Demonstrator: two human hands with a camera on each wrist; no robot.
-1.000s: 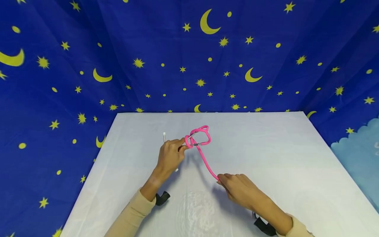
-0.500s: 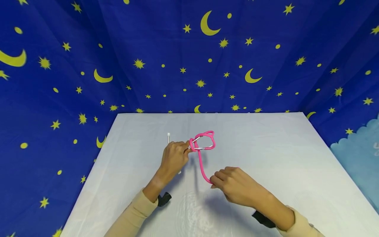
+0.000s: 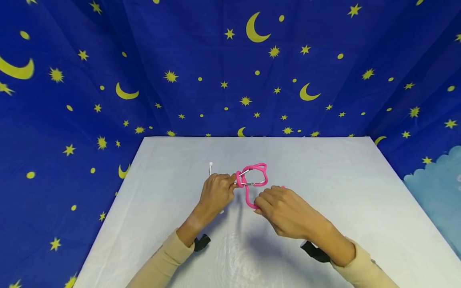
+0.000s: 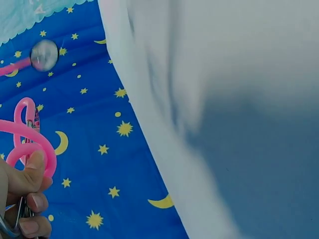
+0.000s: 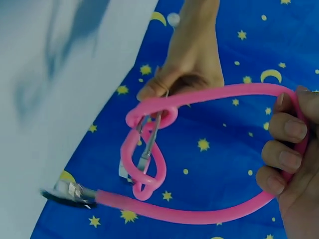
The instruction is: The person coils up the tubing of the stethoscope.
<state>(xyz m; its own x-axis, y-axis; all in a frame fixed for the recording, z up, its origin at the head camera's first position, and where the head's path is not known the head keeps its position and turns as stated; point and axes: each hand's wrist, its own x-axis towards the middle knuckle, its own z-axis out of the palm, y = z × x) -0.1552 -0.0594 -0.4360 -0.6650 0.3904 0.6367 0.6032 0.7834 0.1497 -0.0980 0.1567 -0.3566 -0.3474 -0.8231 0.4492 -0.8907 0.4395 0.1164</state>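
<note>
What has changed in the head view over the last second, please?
The right hand has moved forward and slightly left, closer to the left hand, which has shifted a little right with the looped part of the stethoscope. The pink tube between them, straighter earlier, now bends more sharply. Both hands keep their hold.

A deep blue cloth [image 3: 216, 56] rises behind the far edge of the white worktop [image 3: 173, 158] and fills the space beyond its left and right edges. Yellow crescent moons [image 3: 251, 31], stars [image 3: 245, 101] and dots [image 3: 257, 73] are scattered over it, and soft folds run up near the far corners. Beyond the right edge, a pale blue patch [image 3: 435, 182] has a scalloped, cloudlike border. A bright glare [image 3: 248, 270] and soft-edged shadows [image 3: 268, 252] lie toward the worktop's near edge.
</note>
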